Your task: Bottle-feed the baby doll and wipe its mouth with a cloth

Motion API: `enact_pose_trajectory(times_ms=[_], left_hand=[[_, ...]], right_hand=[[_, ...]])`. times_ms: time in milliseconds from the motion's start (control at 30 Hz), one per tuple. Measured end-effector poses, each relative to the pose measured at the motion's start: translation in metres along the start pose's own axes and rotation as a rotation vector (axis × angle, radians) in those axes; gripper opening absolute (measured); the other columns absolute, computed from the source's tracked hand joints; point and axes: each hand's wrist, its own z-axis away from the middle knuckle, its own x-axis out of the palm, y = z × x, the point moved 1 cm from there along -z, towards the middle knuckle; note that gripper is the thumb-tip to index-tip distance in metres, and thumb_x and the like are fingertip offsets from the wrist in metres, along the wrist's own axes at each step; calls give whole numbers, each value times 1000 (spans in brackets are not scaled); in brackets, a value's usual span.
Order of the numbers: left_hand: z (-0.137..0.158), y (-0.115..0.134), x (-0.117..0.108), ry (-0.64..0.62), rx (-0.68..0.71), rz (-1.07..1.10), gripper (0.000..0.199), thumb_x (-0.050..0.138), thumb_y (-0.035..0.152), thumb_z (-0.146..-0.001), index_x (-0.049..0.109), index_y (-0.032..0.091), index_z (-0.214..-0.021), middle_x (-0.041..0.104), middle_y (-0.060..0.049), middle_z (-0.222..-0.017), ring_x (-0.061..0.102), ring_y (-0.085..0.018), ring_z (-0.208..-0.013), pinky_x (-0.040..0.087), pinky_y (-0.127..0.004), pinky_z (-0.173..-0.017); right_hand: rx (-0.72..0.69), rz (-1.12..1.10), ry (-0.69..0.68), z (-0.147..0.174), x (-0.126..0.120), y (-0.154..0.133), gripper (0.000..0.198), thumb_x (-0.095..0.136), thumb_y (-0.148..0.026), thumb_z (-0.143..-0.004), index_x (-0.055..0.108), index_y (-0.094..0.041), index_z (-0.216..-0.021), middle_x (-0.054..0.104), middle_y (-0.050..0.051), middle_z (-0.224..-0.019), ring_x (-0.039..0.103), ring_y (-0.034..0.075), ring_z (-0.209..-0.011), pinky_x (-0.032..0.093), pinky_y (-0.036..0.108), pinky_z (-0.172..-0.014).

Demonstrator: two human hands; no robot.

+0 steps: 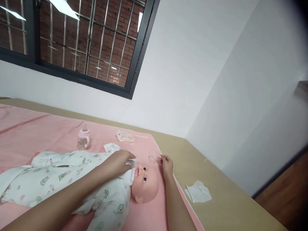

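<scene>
A baby doll lies on its back, its bare head toward the right, dressed in a white printed outfit. My left hand is at the doll's chin, its fingers closed on a white cloth; whether this is the outfit's collar or a separate piece cannot be made out. Just beyond the head, my right hand has its fingertips pinched at the edge of a small clear plastic dome, which looks like a bottle cap, low over the pink mat.
A pink-handled baby bottle stands upright behind the doll, teat uncovered. Near it lies a crumpled clear plastic packet. White folded tissue rests on the tan tabletop at right. A wall with a barred window rises behind.
</scene>
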Motion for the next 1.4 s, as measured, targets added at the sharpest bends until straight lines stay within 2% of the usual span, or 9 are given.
enact_pose_trajectory(times_ms=[100,200,333,500,700,933,1200,1300,1400], left_hand=[[-1,-1,0,35,-16,48,21,52,19,-76,70,20,-88,71,-6,-100,64,-25,-96,43,-31,-79],[-4,-2,1,63,-9,120,28,52,10,-71,73,23,-84,71,-2,-104,64,-22,-96,44,-28,-78],[-6,-3,5,73,8,160,27,54,8,-69,75,23,-78,71,-1,-99,64,-20,-92,44,-26,-77],[-8,-5,8,123,29,184,31,53,3,-69,76,22,-78,70,-1,-93,63,-17,-90,42,-24,-76],[-9,-5,6,137,25,194,39,49,-2,-66,76,21,-82,69,0,-95,63,-16,-92,41,-22,-78],[-2,4,1,86,65,298,33,52,2,-66,76,22,-76,66,0,-90,62,-14,-85,40,-21,-73],[0,8,4,30,96,268,32,48,1,-66,74,20,-69,63,0,-88,60,-12,-79,37,-21,-67],[0,5,4,44,72,286,28,49,4,-67,72,19,-68,61,-1,-86,61,-13,-78,39,-22,-67],[0,3,6,47,39,320,29,47,5,-67,72,19,-70,58,-1,-86,60,-13,-74,40,-21,-61]], right_hand=[[9,5,-12,-1,-1,3,32,60,-39,-53,62,-16,-76,65,3,-61,59,15,-55,51,30,-61],[12,3,-18,-2,-1,4,31,60,-38,-54,62,-16,-75,65,2,-61,59,16,-55,51,31,-61],[19,1,-43,-3,-1,6,28,60,-37,-54,61,-16,-74,65,2,-62,59,16,-55,50,30,-59],[25,3,-45,-4,-2,8,29,59,-36,-54,62,-16,-75,66,2,-64,59,15,-56,50,29,-61],[30,3,-45,-6,-3,9,26,61,-35,-55,62,-17,-74,67,2,-65,60,16,-56,51,30,-61],[24,15,-49,-7,-4,12,25,60,-33,-57,62,-17,-76,68,2,-64,61,16,-57,52,29,-62],[19,23,-54,-8,-3,13,24,59,-33,-56,62,-17,-73,67,2,-63,59,15,-55,51,29,-58],[22,27,-54,-7,-3,11,24,59,-32,-56,62,-17,-74,67,2,-64,60,15,-55,51,29,-58],[22,31,-55,-5,-3,10,24,58,-32,-56,62,-17,-75,67,2,-64,60,16,-56,51,29,-59]])
